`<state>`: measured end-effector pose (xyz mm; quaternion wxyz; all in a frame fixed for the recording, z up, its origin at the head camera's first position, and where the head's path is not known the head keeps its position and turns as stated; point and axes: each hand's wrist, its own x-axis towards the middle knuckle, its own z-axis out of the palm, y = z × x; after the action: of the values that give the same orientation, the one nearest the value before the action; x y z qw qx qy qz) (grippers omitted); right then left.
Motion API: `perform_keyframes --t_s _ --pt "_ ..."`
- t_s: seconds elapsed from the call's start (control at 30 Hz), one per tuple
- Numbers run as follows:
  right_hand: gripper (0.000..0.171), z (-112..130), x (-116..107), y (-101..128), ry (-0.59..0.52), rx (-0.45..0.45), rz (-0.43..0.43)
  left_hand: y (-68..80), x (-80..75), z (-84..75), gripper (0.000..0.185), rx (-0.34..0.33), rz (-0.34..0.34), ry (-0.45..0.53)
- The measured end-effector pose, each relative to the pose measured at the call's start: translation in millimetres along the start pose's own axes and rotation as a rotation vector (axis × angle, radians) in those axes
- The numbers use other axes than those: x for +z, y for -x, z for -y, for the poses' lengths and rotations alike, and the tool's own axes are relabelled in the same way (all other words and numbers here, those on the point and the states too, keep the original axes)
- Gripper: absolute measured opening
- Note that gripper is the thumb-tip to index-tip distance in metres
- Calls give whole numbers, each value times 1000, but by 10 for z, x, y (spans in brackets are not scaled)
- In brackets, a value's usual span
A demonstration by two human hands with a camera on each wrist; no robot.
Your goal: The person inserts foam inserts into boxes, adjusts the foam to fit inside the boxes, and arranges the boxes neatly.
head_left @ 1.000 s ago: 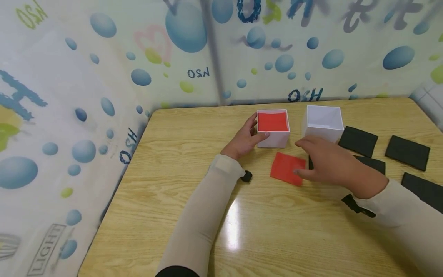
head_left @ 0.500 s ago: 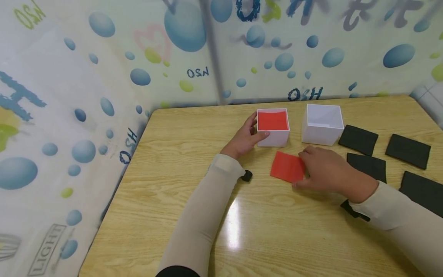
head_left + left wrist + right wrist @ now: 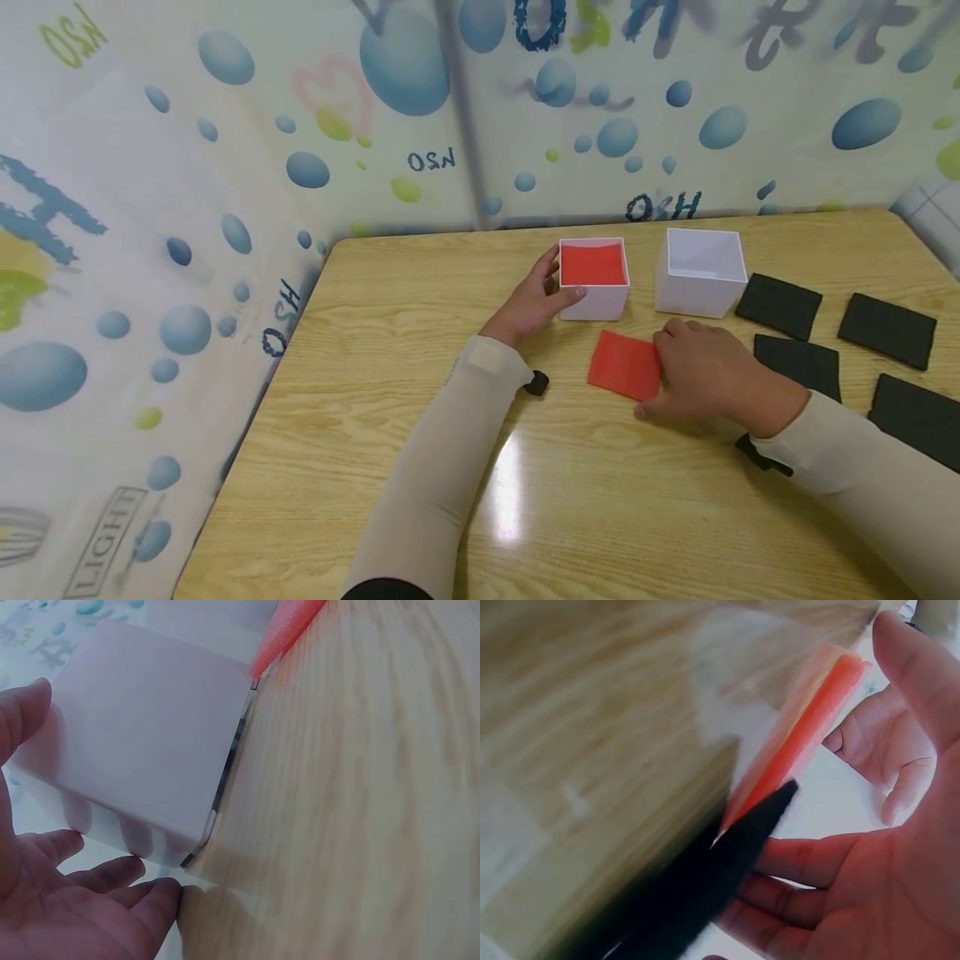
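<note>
Nearest the person, ahead of the two pale sleeves, a broad stretch of bare wooden surface (image 3: 420, 350) runs to the near edge and out to the left rim.

The right hand (image 3: 701, 371) lies palm down, its grip set on the right edge of a red foam square (image 3: 624, 365). The wrist view shows that red edge lifted off the wood between thumb and fingers, with a black sheet edge (image 3: 727, 877) just under it; whether the fingers pinch the red square or only tip it up is hard to judge through the blur. To the right of this hand lie four black foam pads (image 3: 780, 305), apart from one another, reaching toward the surface's right side.

The left hand (image 3: 534, 302) sits left of the red square, its grip curled round the near left corner of a white box (image 3: 596, 302), thumb on the front wall and fingers on the left wall. This box holds red foam (image 3: 592, 264), lying flat inside and filling its floor. Just right of it, with a gap between, stands a second white box (image 3: 701, 283) showing only its white inside.

Beyond the boxes the far rim meets a bubble-printed sheet (image 3: 525, 125), lettered in mirror writing "H2O", and low at left "LIGHT" (image 3: 101, 542).
</note>
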<state>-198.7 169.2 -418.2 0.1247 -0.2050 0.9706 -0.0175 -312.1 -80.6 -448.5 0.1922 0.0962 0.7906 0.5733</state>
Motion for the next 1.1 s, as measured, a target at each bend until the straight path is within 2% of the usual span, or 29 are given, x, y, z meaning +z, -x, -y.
perform_keyframes --t_s 0.33,0.77,0.93,1.1 --pt "92 9 -12 -40 -18 13 2 -8 5 -2 93 7 1 -1" --pt "78 60 -20 -57 -6 25 -16 -4 -2 3 95 -25 -2 -2" --pt "76 33 -22 -60 -63 40 -4 1 3 -1 95 -24 -3 -8" --pt "77 -30 -33 -69 -172 47 14 1 6 -2 94 -16 -3 0"
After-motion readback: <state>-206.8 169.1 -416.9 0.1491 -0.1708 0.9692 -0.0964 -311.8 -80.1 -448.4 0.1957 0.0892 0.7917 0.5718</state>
